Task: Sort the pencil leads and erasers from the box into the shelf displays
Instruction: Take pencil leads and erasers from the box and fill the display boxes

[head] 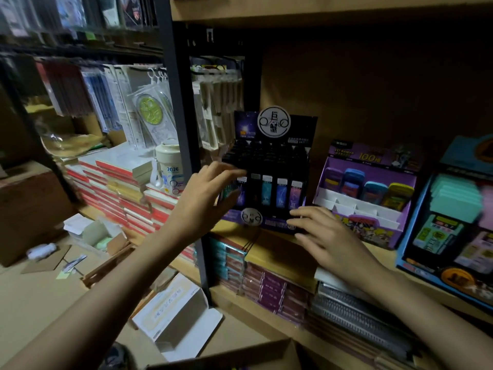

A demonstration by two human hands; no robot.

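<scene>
Nearest, only the rim of the box (226,352) is seen at the bottom edge; its contents are hidden, so what is left to sort cannot be judged. Further in, the right hand (322,233) is laid empty, fingers spread and straight, against the base of the black lead display (269,161). The left hand (210,193) is stretched to the display's left front, its fingers long and blurred; whether a lead case is pinched cannot be told. The display's rows are seen well filled. Beside it, empty front slots are shown in the eraser display (365,193), so erasers are judged outstanding. Room is pinched on the left by the post (184,134) just beside the lead display; open space is left above, under the upper shelf (320,12).
</scene>
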